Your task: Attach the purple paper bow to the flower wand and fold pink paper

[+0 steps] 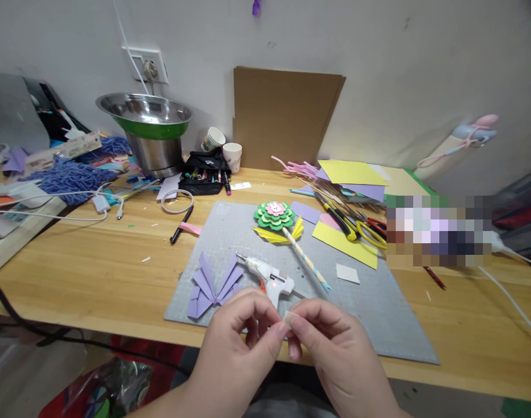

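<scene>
My left hand (243,342) and my right hand (335,348) meet over the near edge of the grey cutting mat (379,313). Between their fingertips they pinch a small white piece of paper (288,317), mostly covered by the fingers. Just beyond lies a white glue gun (265,274) on its side, its nozzle pointing left. A folded purple paper shape (214,284) rests to its left. Behind it is a green and pink paper flower (274,213) with yellow pleated leaves (276,234) and a striped stem (307,261). A white paper rectangle (348,273) lies right of the stem.
Pliers (341,222), yellow-handled scissors (372,232) and coloured paper sheets (352,172) lie at the back right. Brown cardboard (287,116) leans on the wall. At the left are a metal bowl (146,110), a pen pouch (204,174), a black marker (180,226) and white cables (100,202).
</scene>
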Demonstrator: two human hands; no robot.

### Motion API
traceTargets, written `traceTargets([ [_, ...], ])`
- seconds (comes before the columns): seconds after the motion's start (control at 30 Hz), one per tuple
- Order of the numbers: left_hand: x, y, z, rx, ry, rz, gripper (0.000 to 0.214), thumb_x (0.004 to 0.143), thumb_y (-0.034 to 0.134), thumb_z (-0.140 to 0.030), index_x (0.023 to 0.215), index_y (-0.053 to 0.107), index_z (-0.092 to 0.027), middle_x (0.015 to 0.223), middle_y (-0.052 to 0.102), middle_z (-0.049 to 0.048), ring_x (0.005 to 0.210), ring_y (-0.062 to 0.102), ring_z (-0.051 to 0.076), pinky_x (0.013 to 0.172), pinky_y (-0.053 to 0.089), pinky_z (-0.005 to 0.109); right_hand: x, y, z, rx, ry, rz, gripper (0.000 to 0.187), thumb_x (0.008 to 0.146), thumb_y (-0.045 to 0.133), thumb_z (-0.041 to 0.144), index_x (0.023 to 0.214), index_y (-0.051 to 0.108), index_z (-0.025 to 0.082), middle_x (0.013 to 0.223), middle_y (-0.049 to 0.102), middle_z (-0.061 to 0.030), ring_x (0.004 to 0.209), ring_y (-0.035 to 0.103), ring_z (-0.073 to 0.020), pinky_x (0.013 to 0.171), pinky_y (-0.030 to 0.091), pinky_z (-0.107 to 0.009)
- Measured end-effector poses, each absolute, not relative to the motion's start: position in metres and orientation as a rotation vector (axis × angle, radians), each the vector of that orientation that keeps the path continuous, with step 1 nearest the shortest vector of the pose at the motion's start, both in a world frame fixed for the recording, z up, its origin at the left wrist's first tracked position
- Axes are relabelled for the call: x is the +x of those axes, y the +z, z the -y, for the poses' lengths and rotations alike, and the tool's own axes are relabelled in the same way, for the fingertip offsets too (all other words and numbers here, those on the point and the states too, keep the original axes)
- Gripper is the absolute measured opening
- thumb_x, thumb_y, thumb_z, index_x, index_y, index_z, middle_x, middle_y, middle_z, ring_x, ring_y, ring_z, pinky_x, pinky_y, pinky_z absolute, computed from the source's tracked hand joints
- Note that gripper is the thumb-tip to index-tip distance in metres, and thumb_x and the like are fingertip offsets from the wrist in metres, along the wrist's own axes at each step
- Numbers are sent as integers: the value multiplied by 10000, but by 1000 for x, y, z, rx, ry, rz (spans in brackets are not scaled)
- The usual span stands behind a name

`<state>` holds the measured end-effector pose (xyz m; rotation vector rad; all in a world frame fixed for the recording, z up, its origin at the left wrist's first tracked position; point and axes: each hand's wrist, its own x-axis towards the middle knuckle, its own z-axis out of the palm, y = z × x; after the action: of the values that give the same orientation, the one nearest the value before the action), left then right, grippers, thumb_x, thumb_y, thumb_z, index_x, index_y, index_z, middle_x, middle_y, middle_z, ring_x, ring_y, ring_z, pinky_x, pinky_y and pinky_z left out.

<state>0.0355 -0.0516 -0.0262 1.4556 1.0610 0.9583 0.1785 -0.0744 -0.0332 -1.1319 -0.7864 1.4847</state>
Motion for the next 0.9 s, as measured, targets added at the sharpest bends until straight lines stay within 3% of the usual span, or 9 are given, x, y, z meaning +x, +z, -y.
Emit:
traceTargets([
  [0.33, 32, -23, 50, 1681, 1070, -977, 222, 876, 505, -210, 655, 486, -201, 633, 476, -12, 622, 462, 142, 580, 382, 266, 172, -28, 79, -1170, 1492, 757, 246, 714, 778, 377, 672, 658, 166, 588, 607, 7, 522, 542, -103, 530, 467, -208],
  [0.57, 35, -31, 55, 1638, 1074, -974, 207, 844, 518, -222, 641, 482, -205, 622, 485, -5, 593, 474, 145, 552, 398, 262, 174, -36, 82, -1062, 1442, 941, 216, 829, 641, 384, 739, 616, 188, 618, 548, 9, 580, 505, -134, 565, 433, -241],
  [0.7, 32, -28, 54, 1778, 985, -941, 147, 811, 497, -183, 668, 473, -207, 630, 484, -5, 581, 471, 140, 527, 389, 249, 181, -33, 80, -1120, 1153, 1303, 161, 847, 544, 254, 698, 559, 196, 649, 525, 3, 589, 498, -139, 555, 423, -240],
  [0.9, 25, -24, 52, 2183, 873, -833, 171, 752, 464, -53, 669, 479, -202, 597, 536, 4, 583, 512, 144, 537, 379, 253, 182, -17, 72, -1097, 634, 1839, 173, 693, 465, 58, 613, 488, 210, 555, 464, 35, 493, 444, -109, 462, 361, -202],
])
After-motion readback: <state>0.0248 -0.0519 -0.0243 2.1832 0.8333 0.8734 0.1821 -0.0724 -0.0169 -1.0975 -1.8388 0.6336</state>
